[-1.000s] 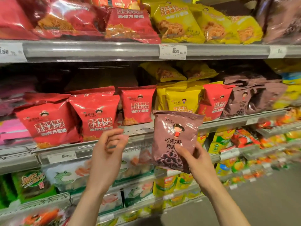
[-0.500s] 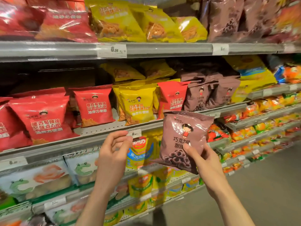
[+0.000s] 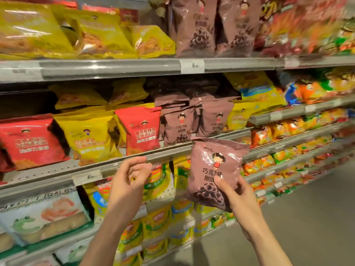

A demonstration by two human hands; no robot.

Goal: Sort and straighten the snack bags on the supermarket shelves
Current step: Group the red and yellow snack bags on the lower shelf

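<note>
Right hand (image 3: 238,194) pinches the light, puffy, crinkly brown snack bag (image 3: 215,169) at its lower edge; left hand (image 3: 128,181) loosely curled, empty

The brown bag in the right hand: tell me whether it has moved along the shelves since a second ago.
Yes. The brown bag was in front of the yellow bags; now, carried rightward, it is below the brown bags on the shelf.
</note>
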